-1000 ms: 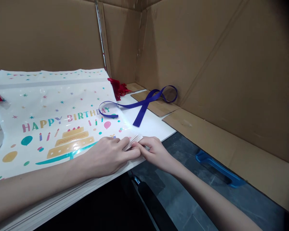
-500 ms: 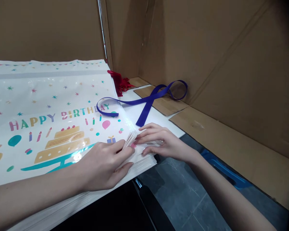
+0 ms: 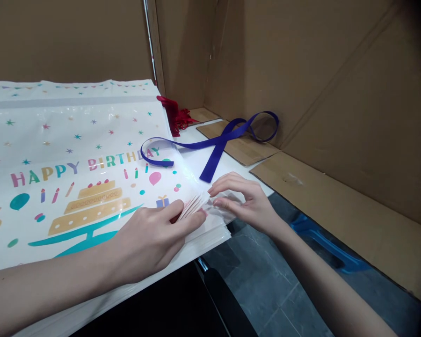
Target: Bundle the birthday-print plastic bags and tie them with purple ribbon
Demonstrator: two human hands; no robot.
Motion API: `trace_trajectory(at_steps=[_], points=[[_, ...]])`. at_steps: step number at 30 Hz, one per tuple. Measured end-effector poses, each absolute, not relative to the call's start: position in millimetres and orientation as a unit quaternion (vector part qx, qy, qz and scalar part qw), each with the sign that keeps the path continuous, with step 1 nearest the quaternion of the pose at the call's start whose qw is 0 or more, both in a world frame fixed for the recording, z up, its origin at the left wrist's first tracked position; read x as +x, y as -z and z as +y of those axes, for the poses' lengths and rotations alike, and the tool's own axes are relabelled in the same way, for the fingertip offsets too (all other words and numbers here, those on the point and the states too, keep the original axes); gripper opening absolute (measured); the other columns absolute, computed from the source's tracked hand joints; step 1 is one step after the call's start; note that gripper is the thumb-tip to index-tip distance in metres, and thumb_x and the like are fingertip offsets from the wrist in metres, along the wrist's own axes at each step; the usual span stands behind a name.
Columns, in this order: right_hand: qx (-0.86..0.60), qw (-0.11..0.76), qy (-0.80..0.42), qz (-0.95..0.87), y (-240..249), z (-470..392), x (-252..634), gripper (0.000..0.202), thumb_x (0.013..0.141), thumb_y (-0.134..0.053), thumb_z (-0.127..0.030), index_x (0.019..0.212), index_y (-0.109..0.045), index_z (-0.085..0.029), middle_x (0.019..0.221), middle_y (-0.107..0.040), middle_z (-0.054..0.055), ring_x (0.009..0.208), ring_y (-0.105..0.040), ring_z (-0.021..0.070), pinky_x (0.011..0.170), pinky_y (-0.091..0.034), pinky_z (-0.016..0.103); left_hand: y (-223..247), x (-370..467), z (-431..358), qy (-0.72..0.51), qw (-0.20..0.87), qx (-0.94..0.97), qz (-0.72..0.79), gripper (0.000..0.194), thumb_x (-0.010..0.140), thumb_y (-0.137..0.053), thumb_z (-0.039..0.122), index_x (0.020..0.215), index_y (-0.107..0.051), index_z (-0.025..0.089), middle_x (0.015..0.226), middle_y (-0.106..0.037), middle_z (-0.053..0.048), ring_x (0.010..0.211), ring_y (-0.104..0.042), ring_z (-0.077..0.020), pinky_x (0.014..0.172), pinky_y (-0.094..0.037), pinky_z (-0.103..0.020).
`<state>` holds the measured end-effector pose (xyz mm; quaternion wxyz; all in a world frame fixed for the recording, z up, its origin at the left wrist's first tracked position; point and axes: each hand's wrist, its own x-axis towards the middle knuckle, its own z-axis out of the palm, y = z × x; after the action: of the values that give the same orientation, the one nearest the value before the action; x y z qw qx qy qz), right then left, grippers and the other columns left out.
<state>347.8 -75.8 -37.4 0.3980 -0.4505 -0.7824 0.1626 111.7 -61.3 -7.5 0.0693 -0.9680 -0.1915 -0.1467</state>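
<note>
Pinching fanned white layers (image 3: 195, 205), left hand (image 3: 153, 242) rests before cardboard walls (image 3: 323, 93).

Your left forearm (image 3: 66, 278) lies nearly level, and your left hand (image 3: 161, 234) makes a firm pinch with thumb and index finger. Your right hand (image 3: 245, 199) is just beside it, with fingers softly curved and thumb a little apart.

Before you, leftward, lies the stack (image 3: 108, 117); the ribbon (image 3: 214, 160) crosses its right edge, reaching over cardboard (image 3: 252, 152). Tassels (image 3: 177, 117) sit behind the ribbon; right stands a wall (image 3: 319, 79).
</note>
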Motion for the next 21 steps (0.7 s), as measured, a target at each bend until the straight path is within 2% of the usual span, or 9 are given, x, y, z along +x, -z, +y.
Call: trace_trajectory(at_steps=[6, 10, 15, 21], points=[[-0.396, 0.323, -0.193, -0.838, 42, -77, 358, 0.034, 0.074, -0.064, -0.04, 0.103, -0.067, -0.021, 0.106, -0.058, 0.003, 0.109, -0.046, 0.0076, 0.097, -0.041, 0.022, 9, 114, -59, 0.148, 0.054, -0.97, -0.186, 0.023, 0.085, -0.036, 0.018, 0.104, -0.049, 0.02, 0.074, -0.045, 0.001, 0.056, -0.036, -0.0003, 0.052, -0.025, -0.014], [-0.408, 0.309, -0.189, -0.838, 41, -74, 355, 0.032, 0.072, -0.064, -0.043, 0.099, -0.068, -0.024, 0.105, -0.058, 0.001, 0.107, -0.046, 0.0077, 0.098, -0.04, 0.023, 11, 114, -59, 0.156, 0.027, -0.968, -0.193, 0.019, 0.087, -0.038, 0.023, 0.102, -0.05, 0.02, 0.073, -0.046, 0.001, 0.055, -0.036, 0.0, 0.052, -0.025, -0.013], [-0.412, 0.332, -0.183, -0.829, 39, -71, 349, 0.024, 0.074, -0.064, -0.04, 0.091, -0.07, -0.024, 0.098, -0.06, 0.0, 0.102, -0.047, 0.0071, 0.096, -0.039, 0.022, 12, 114, -61, 0.16, 0.029, -0.967, -0.194, 0.024, 0.087, -0.044, 0.037, 0.104, -0.049, 0.021, 0.075, -0.048, 0.002, 0.056, -0.037, 0.0003, 0.052, -0.027, -0.013], [-0.461, 0.404, -0.184, -0.768, 40, -73, 351, 0.028, 0.078, -0.061, -0.039, 0.091, -0.066, -0.015, 0.097, -0.059, 0.003, 0.095, -0.051, 0.006, 0.089, -0.042, 0.019, 11, 114, -60, 0.174, 0.054, -0.962, -0.202, 0.02, 0.087, -0.039, 0.025, 0.104, -0.049, 0.02, 0.075, -0.049, 0.002, 0.056, -0.04, 0.0, 0.051, -0.028, -0.013]])
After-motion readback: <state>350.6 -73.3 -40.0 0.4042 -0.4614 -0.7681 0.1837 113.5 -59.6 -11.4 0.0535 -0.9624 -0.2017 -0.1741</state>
